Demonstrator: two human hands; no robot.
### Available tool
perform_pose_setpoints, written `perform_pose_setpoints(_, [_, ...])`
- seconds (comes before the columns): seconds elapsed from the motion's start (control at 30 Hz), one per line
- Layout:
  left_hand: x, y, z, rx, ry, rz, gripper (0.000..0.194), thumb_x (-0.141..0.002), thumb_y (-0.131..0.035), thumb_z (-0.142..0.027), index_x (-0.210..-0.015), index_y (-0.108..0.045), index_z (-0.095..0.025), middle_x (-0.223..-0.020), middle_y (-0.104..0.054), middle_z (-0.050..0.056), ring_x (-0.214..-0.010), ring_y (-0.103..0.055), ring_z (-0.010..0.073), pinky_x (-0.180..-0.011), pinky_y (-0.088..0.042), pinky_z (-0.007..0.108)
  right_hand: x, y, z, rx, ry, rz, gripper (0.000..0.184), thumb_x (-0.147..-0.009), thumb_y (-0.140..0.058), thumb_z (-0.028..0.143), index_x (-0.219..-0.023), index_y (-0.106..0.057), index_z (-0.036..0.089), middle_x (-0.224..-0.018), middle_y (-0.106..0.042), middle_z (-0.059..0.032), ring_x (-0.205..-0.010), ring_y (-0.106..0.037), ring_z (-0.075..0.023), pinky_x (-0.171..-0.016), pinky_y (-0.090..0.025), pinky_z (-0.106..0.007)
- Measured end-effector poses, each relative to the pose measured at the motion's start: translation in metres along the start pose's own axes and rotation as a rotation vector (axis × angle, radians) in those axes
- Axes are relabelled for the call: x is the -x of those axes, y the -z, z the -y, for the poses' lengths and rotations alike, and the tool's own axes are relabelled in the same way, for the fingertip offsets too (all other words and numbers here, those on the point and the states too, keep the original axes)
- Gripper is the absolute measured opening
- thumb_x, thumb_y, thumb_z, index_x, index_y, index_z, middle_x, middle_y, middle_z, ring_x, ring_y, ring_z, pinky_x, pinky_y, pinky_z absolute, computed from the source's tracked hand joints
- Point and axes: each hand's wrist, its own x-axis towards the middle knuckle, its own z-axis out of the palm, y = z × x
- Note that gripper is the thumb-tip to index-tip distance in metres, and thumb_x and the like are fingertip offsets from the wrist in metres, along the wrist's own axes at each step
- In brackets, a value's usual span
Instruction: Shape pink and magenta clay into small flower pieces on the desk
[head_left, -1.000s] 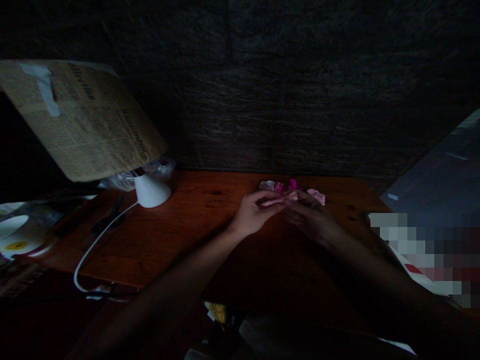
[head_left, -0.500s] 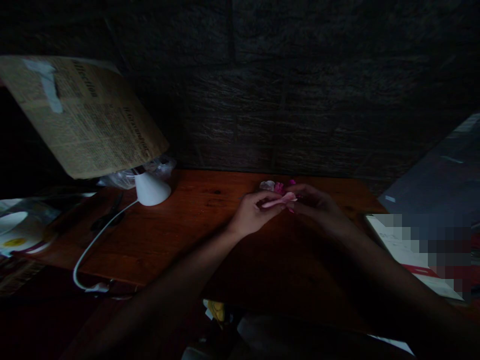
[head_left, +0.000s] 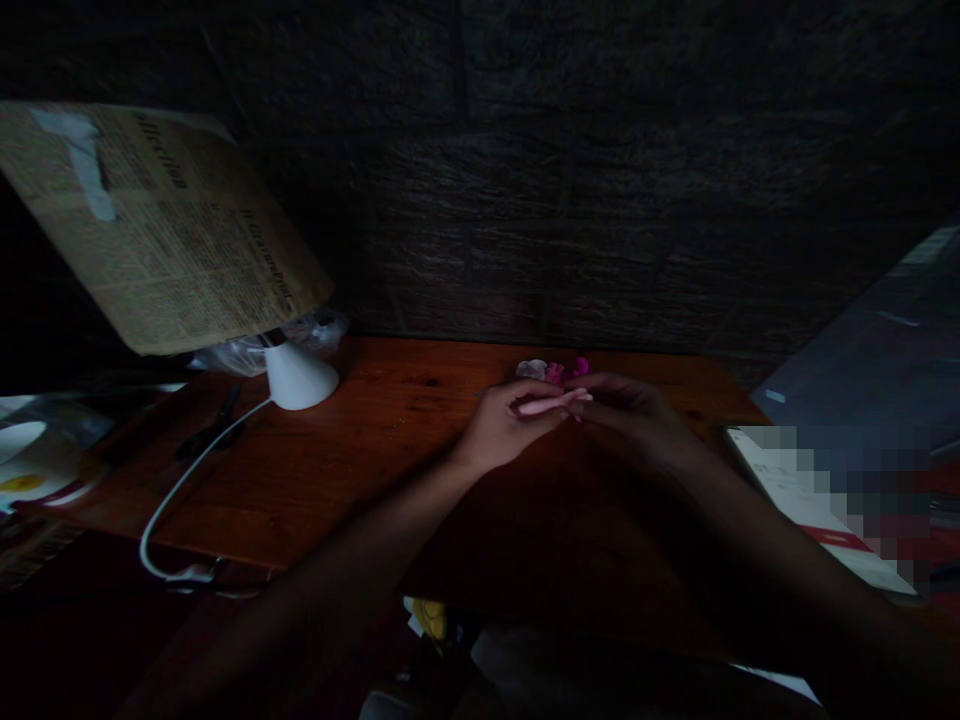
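Here's the left hand [head_left: 499, 425], thumb and fingers pinching a soft, pale pink flower [head_left: 546, 405], its slim length lying across the grip and its frilled end pointing right. The right hand [head_left: 637, 415] brackets that end, fingertips narrowly apart; whether they press on it, I can't tell. Just beyond, crinkled blossoms [head_left: 554, 372] sit on the smooth, reddish wooden table [head_left: 405, 440], before a rough block wall [head_left: 510, 200].

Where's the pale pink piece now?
Head view, right of centre: the pale pink piece is in the left hand, its right end by the right hand.
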Motion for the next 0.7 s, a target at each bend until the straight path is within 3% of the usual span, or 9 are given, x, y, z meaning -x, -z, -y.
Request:
perform_pose_setpoints(0.13, [0.0, 0.0, -0.001, 0.009, -0.021, 0.014, 0.022, -0.075, -0.078, -0.028, -0.093, -0.075, -0.017, -0.095, -0.077, 0.007, -0.086, -0.07, 0.0173, -0.081, -0.054, 0.03, 0.0, -0.002, -0.001, -0.058, -0.037, -0.058, 0.025, -0.062, -0.088, 0.035, -0.085, -0.08, 0.027, -0.085, -0.075, -0.0011, -0.07, -0.06, -0.014, -0.066, -0.048, -0.029])
perform_pose_setpoints(0.43, [0.001, 0.003, -0.003, -0.057, -0.045, 0.002, 0.018, -0.076, -0.076, -0.027, -0.091, -0.075, -0.017, -0.091, -0.077, 0.006, -0.081, -0.071, 0.0162, -0.075, -0.055, 0.027, -0.003, -0.005, -0.012, -0.117, -0.037, -0.085, 0.023, -0.059, -0.09, 0.039, -0.077, -0.08, 0.028, -0.076, -0.075, -0.0009, -0.073, -0.066, -0.0171, -0.073, -0.052, -0.034])
perform_pose_setpoints(0.7, [-0.002, 0.0, 0.001, 0.119, 0.049, 0.002, 0.023, -0.076, -0.077, -0.033, -0.092, -0.076, -0.016, -0.098, -0.078, 0.008, -0.091, -0.072, 0.0189, -0.086, -0.056, 0.033, -0.002, -0.001, -0.01, -0.074, -0.038, -0.024, 0.028, -0.063, -0.088, 0.033, -0.089, -0.078, 0.027, -0.082, -0.074, -0.0001, -0.073, -0.064, -0.015, -0.071, -0.051, -0.031])
